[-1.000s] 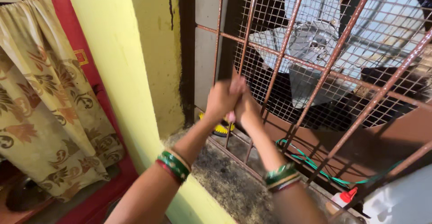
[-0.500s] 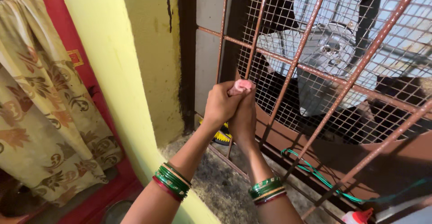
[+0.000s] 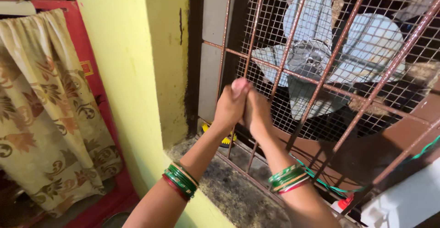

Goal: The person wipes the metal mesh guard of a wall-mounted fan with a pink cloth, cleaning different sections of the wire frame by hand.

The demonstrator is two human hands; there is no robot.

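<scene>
Window grille point(image 3: 321, 79): rust-brown bars. Left of the grille, wall point(image 3: 128, 81) yellow; curtain point(image 3: 46, 118) beige, brown floral pattern. Bangles point(image 3: 181, 181) green and red.

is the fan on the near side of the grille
No, the fan sits behind the grille, whose bars and mesh cross in front of its blades.

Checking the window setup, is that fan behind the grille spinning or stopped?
Stopped, it seems: the fan behind the grille shows sharp, separate blades, no blur.

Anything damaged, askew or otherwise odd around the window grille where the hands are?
Nothing is clearly broken. The left hand and right hand are pressed together around a small pink thing at the grille. A green cable trails loosely along the sill, and the yellow wall shows a dark vertical crack.
</scene>
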